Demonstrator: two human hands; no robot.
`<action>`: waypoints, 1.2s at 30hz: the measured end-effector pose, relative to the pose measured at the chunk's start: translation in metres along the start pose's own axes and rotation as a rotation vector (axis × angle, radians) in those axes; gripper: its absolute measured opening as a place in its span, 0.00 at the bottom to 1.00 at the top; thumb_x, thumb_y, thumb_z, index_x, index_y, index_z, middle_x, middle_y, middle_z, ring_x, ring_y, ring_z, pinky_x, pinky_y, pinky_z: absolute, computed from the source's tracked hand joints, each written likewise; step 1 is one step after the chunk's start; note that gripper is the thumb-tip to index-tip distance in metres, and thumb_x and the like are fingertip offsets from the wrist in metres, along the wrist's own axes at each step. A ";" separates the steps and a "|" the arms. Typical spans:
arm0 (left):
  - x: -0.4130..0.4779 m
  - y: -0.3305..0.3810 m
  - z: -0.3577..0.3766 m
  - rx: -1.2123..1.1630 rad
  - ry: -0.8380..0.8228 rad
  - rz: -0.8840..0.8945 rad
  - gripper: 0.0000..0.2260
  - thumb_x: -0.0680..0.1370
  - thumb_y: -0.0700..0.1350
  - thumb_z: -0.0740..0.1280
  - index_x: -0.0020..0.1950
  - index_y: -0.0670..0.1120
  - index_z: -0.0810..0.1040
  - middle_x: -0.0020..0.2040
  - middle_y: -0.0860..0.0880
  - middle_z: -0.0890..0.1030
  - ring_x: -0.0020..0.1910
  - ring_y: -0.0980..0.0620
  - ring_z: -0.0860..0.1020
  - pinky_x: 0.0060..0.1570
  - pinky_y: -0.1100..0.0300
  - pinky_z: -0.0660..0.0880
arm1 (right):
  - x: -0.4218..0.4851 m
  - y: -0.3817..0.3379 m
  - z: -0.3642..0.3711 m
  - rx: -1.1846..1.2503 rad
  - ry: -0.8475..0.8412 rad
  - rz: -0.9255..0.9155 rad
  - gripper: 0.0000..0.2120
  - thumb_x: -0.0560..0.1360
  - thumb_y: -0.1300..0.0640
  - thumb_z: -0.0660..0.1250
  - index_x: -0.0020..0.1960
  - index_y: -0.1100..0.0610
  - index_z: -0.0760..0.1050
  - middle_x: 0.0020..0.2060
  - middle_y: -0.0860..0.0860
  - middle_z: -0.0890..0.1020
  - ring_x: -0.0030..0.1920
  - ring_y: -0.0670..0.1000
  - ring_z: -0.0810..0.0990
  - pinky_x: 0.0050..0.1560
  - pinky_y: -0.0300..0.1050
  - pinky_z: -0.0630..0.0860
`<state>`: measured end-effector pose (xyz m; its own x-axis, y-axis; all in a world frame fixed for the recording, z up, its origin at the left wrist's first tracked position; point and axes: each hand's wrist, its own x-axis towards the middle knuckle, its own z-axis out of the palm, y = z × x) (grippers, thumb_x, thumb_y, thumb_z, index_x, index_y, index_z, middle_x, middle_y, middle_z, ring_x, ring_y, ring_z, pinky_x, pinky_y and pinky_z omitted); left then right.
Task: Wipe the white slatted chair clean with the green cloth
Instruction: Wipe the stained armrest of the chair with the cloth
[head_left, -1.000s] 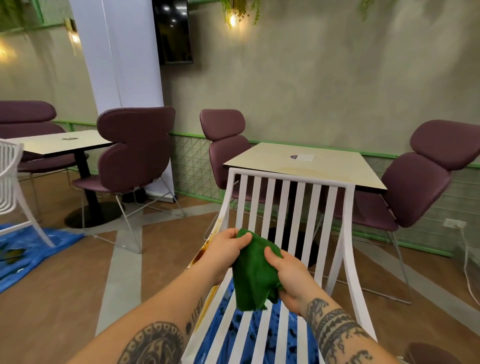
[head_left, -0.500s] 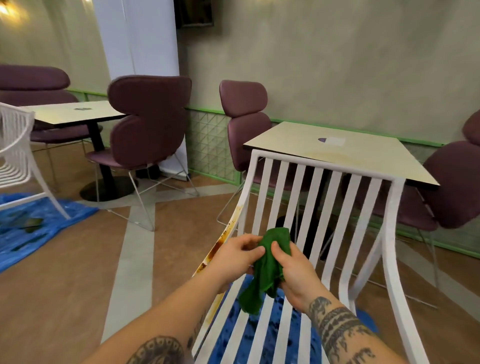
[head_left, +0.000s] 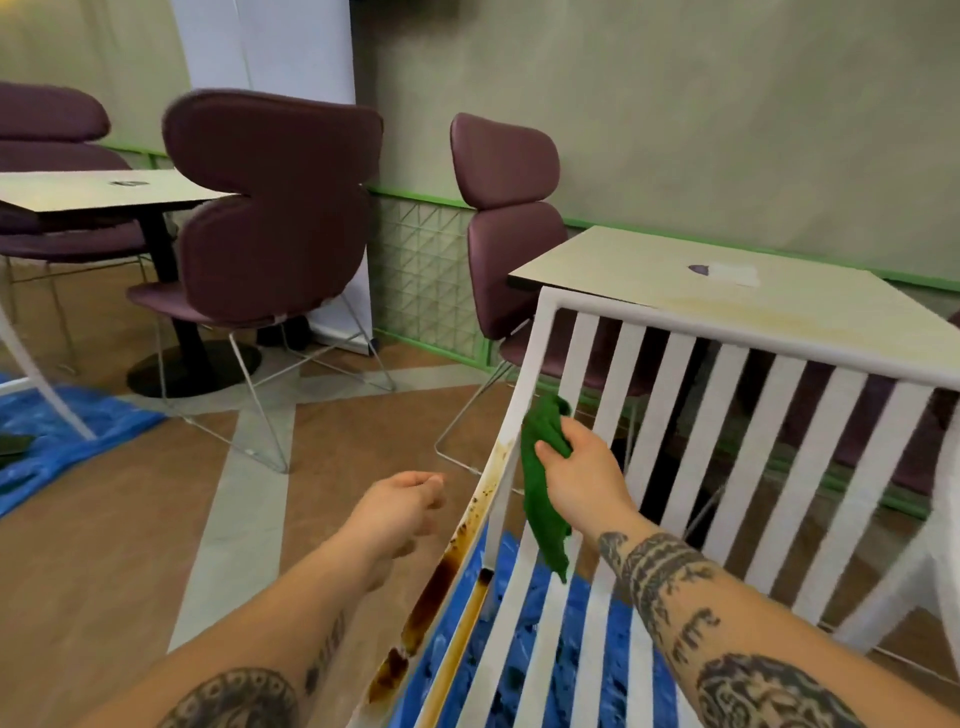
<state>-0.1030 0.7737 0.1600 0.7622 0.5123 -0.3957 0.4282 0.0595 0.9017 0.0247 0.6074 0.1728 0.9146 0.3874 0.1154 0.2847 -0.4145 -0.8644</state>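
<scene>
The white slatted chair (head_left: 675, 405) fills the lower right, its back toward the table. Brown rust-like stains run down its left frame rail (head_left: 447, 566). My right hand (head_left: 582, 467) grips the green cloth (head_left: 543, 483), which hangs against the chair's left upright just above the stains. My left hand (head_left: 400, 506) hovers to the left of that rail, off the chair, its fingers loosely curled around nothing.
A blue tarp (head_left: 519, 654) lies under the chair, and another blue tarp (head_left: 57, 431) lies at the left. Purple chairs (head_left: 270, 208) and two light tables (head_left: 737, 296) stand ahead, near the wall. A second white chair's leg (head_left: 31, 364) shows at the far left.
My left hand has let go of the cloth and drawn back to the left. My right hand has carried the cloth to the chair's left upright. The view has moved closer to the chair.
</scene>
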 end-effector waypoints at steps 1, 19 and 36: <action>0.012 0.003 0.003 -0.021 -0.052 -0.031 0.10 0.84 0.51 0.62 0.62 0.55 0.79 0.56 0.51 0.83 0.52 0.48 0.82 0.55 0.49 0.78 | 0.018 0.004 0.004 -0.085 -0.001 -0.052 0.10 0.82 0.55 0.62 0.61 0.48 0.77 0.53 0.52 0.79 0.45 0.54 0.81 0.51 0.54 0.81; 0.069 -0.010 0.033 -0.240 -0.233 -0.263 0.07 0.83 0.44 0.65 0.55 0.48 0.83 0.52 0.41 0.86 0.46 0.43 0.86 0.54 0.48 0.82 | 0.034 0.035 0.035 -0.387 -0.281 -0.155 0.14 0.80 0.60 0.59 0.52 0.44 0.79 0.43 0.50 0.79 0.43 0.55 0.79 0.46 0.55 0.79; 0.053 -0.024 0.018 -0.055 -0.144 -0.165 0.08 0.82 0.46 0.66 0.58 0.52 0.83 0.54 0.47 0.84 0.50 0.48 0.80 0.53 0.51 0.79 | 0.005 0.025 0.038 -0.384 -0.377 -0.033 0.21 0.78 0.67 0.57 0.58 0.47 0.81 0.43 0.50 0.80 0.41 0.52 0.78 0.40 0.46 0.75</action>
<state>-0.0645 0.7841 0.1141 0.7470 0.3641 -0.5562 0.5290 0.1809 0.8291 0.0257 0.6301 0.1337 0.7571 0.6449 -0.1048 0.4611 -0.6410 -0.6136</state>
